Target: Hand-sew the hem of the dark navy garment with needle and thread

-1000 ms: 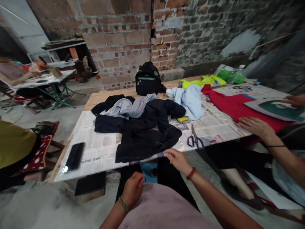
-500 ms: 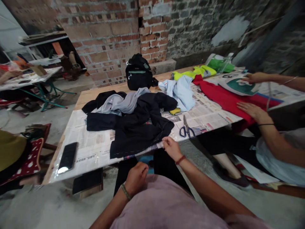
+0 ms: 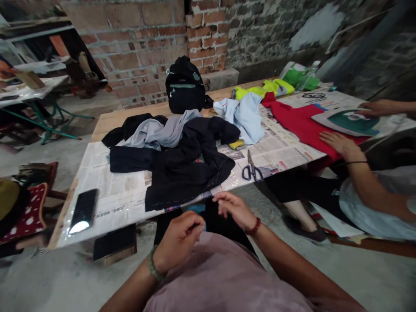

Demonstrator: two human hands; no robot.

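A dark navy garment (image 3: pixel 182 173) lies spread on the table, with a line of pale stitches along its near edge. In front of that edge, close to my body, my left hand (image 3: pixel 178 240) is closed with thumb and fingers together. Whatever it may pinch is too small to make out. My right hand (image 3: pixel 235 210) hovers off the table edge with its fingers apart, holding nothing that I can see. Scissors with blue handles (image 3: pixel 251 169) rest just beyond it, to the right of the garment.
Newspaper covers the wooden table (image 3: pixel 94 173). A phone (image 3: pixel 83 211) lies at left, a black backpack (image 3: pixel 185 89) at the back. Grey cloth (image 3: pixel 152 132), a light blue garment (image 3: pixel 248 117) and a yellow-green one (image 3: pixel 276 86) lie about. At right, another person presses an iron (image 3: pixel 349 121) on red cloth (image 3: pixel 299 121).
My right hand has drawn back from the garment's near edge, and its fingers have spread. My left hand has risen slightly, still closed. The other person's iron has moved right along the red cloth.
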